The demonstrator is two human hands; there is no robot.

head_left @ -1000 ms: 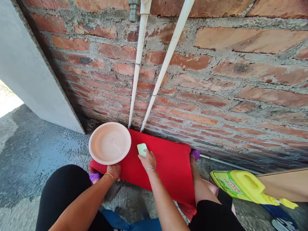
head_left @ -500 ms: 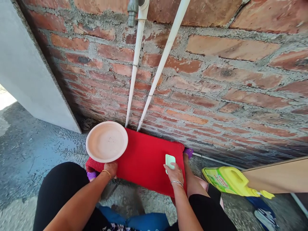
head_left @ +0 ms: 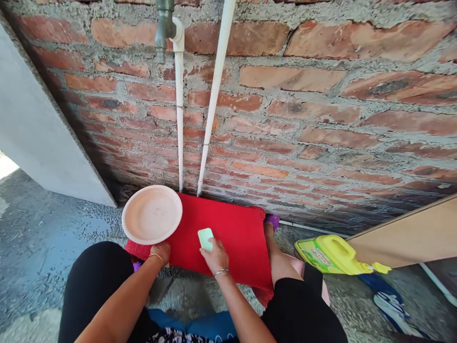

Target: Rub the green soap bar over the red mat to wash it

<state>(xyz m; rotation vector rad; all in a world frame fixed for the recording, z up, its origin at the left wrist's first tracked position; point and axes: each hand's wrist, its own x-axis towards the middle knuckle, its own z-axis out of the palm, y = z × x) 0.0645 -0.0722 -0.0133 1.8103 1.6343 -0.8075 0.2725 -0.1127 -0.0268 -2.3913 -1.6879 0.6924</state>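
A red cloth [head_left: 228, 224] lies spread nearly flat between my legs, its textured edge hanging at the near right. My left hand [head_left: 161, 251] is closed on the cloth's near left edge, just below the basin, with its fingertips mostly hidden. A pale pink round basin [head_left: 153, 215] rests on the left end of the cloth. My right hand [head_left: 216, 257] grips a pale green rounded block [head_left: 205, 239] against the middle of the cloth. Whether the block is soap or a brush, I cannot tell.
A brick wall [head_left: 264, 124] rises beyond the cloth, with two white pipes [head_left: 180, 119] and a tap [head_left: 163, 33]. A grey slab [head_left: 46, 105] leans at left. On the right are a yellow jug [head_left: 328, 255] lying on its side, a tan board [head_left: 407, 233] and a shoe [head_left: 392, 307].
My right hand has slid the green block leftward across the cloth, from its right side to its middle. My left hand keeps its hold. The camera view has shifted slightly.
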